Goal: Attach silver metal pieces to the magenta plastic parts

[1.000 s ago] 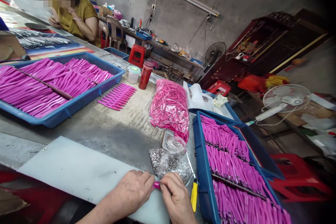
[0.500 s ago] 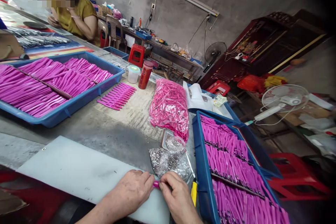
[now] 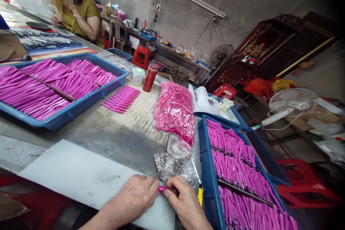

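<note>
A small pink plastic piece (image 3: 161, 189) is pinched between my two hands, above the right end of a pale white board (image 3: 81, 172). My left hand (image 3: 138, 194) is closed around its left end, which the fingers hide. On the other end, the thumb and forefinger of my right hand (image 3: 182, 198) are closed. Just beyond my fingers lie clear plastic bags of small metal parts (image 3: 163, 161). A tool with a yellow handle (image 3: 199, 196) rests to the right of my right hand.
A blue tray (image 3: 211, 183) of pink strip-like pieces stands at right, another blue tray (image 3: 60, 122) at left. Between them are a row of pink pieces (image 3: 121, 99), a bulging bag (image 3: 175, 111) of pink parts and a red bottle (image 3: 150, 77). A person (image 3: 88, 18) sits far left.
The view has shifted very slightly. My right thumb and forefinger have shifted a little at the end of the pink piece; both hands keep hold of it.
</note>
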`<state>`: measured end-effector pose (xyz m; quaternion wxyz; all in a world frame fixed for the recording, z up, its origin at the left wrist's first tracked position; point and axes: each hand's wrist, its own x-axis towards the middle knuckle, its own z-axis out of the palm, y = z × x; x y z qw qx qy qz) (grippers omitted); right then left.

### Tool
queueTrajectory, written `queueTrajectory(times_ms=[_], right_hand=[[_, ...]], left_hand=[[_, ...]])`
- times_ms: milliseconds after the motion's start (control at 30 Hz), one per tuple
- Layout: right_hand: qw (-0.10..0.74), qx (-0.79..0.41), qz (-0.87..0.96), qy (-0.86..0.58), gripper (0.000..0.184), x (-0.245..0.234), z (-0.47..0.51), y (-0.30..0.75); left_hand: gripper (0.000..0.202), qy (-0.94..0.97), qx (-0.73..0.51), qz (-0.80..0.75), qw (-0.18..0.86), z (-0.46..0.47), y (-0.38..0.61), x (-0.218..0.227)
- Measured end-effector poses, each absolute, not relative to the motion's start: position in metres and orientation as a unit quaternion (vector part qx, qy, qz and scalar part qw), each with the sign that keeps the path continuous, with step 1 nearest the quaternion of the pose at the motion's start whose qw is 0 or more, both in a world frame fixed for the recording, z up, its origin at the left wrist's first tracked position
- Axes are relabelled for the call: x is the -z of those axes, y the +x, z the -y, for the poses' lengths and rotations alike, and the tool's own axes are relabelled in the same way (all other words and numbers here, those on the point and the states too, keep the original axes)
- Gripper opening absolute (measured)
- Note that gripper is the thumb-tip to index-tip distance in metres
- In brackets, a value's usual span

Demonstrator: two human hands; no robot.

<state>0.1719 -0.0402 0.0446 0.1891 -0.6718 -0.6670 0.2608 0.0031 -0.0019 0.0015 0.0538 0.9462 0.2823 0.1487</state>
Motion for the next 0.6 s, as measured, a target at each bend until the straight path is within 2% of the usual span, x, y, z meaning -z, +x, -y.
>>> queueTrajectory(times_ms=[133,233,300,600], right_hand=[[0.205,-0.273,0.667,-0.662,0.010,-0.052,0.039,0.185],[0.238,-0.220,0.659,-0.679,0.015,-0.055,0.035,0.196],[0.230,-0.188,0.661,-0.689,0.017,-0.055,0.030,0.200],[-0.025,-0.056,0.698,-0.713,0.023,-0.052,0.008,0.191]], left_hand=[[0.006,0.943,-0.158,-0.287,0.058,0.002,0.003,-0.003],[0.007,0.942,-0.161,-0.288,0.054,0.002,0.002,-0.004],[0.008,0.944,-0.161,-0.284,0.053,0.002,0.002,-0.004],[0.005,0.945,-0.168,-0.276,0.048,0.001,0.001,-0.001]])
